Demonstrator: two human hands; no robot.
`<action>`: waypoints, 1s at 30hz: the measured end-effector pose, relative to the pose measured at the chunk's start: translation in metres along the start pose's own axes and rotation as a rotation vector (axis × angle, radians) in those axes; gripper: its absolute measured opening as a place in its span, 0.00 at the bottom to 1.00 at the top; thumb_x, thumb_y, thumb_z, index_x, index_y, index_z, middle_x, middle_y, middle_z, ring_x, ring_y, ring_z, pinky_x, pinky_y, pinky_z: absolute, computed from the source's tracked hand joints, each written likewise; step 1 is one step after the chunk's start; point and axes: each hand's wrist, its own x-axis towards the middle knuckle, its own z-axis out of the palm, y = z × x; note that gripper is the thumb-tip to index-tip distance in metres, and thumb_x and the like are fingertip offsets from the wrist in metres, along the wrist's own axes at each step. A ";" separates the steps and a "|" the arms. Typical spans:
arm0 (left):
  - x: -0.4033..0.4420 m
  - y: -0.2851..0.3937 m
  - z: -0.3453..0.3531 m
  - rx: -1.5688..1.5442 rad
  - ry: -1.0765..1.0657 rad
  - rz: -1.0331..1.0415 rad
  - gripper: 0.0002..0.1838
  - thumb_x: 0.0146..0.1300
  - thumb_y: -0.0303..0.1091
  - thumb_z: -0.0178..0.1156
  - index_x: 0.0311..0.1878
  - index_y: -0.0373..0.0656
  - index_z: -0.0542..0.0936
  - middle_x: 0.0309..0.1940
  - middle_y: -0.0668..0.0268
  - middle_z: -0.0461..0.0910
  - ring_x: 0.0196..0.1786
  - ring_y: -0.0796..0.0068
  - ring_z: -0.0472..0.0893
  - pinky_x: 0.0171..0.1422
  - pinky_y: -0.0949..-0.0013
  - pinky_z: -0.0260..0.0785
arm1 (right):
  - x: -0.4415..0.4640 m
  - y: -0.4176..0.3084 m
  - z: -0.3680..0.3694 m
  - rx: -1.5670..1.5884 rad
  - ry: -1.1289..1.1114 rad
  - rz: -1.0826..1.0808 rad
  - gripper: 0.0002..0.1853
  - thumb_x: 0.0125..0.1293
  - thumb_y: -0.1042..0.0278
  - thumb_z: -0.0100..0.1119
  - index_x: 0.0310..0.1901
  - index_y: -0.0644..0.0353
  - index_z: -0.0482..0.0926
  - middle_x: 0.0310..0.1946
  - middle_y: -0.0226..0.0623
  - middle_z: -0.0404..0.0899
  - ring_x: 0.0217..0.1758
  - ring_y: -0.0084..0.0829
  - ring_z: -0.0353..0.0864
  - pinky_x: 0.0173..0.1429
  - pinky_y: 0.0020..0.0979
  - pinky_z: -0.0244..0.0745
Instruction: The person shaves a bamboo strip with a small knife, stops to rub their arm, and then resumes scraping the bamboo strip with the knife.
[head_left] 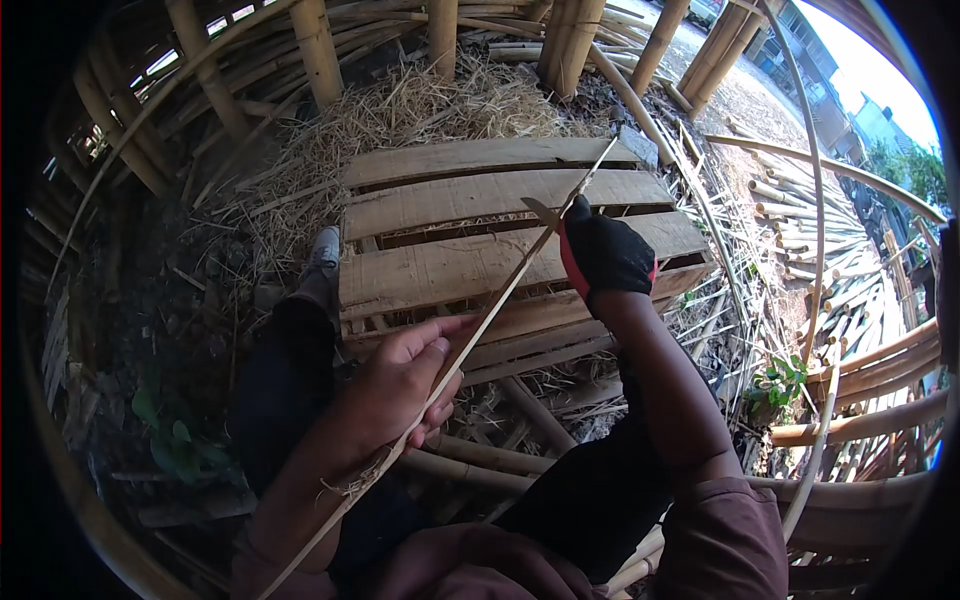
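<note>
A long, thin bamboo strip (497, 300) runs slantwise from the lower left up past both hands, above a slatted wooden crate (440, 200). My bare left hand (415, 375) holds the strip at its middle, thumb over it and index finger stretched out. In a black and red glove, my right hand (605, 250) is closed around a knife, whose blade (541, 211) sticks out to the left and meets the strip. The knife's handle is hidden in the glove. Frayed fibres (365, 480) hang from the strip near my left wrist.
Straw-like shavings (400, 110) lie heaped behind the crate. Upright bamboo posts (318, 55) stand beyond them. Stacked bamboo poles (815, 225) lie at the right, near curved bamboo rails (860, 430). My shoe (325, 248) is beside the crate's left edge.
</note>
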 end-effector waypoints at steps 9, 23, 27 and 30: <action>0.001 0.001 -0.001 -0.103 -0.023 -0.034 0.23 0.80 0.36 0.36 0.72 0.37 0.59 0.13 0.73 0.62 0.08 0.85 0.62 0.09 0.80 0.58 | 0.003 0.004 0.007 0.033 -0.067 0.039 0.23 0.77 0.49 0.34 0.58 0.53 0.75 0.25 0.49 0.83 0.33 0.54 0.85 0.36 0.51 0.78; -0.004 0.002 -0.008 -0.117 -0.038 -0.072 0.21 0.79 0.37 0.35 0.69 0.37 0.62 0.15 0.71 0.63 0.10 0.84 0.62 0.11 0.78 0.56 | -0.020 -0.020 -0.025 0.180 -0.202 0.047 0.28 0.77 0.48 0.32 0.48 0.63 0.79 0.29 0.54 0.83 0.38 0.56 0.84 0.45 0.52 0.76; -0.002 0.005 -0.006 -0.063 -0.012 -0.064 0.20 0.79 0.37 0.35 0.66 0.38 0.63 0.15 0.71 0.63 0.10 0.84 0.61 0.12 0.78 0.57 | -0.024 -0.019 -0.012 0.148 -0.145 0.069 0.33 0.78 0.45 0.27 0.43 0.62 0.82 0.33 0.56 0.83 0.43 0.57 0.83 0.53 0.53 0.74; -0.002 0.001 -0.008 -0.020 -0.003 -0.053 0.20 0.79 0.37 0.34 0.66 0.38 0.64 0.15 0.71 0.64 0.10 0.84 0.61 0.12 0.78 0.57 | -0.021 -0.019 -0.019 0.189 -0.205 0.057 0.30 0.78 0.48 0.28 0.47 0.61 0.80 0.33 0.55 0.83 0.41 0.57 0.83 0.50 0.54 0.75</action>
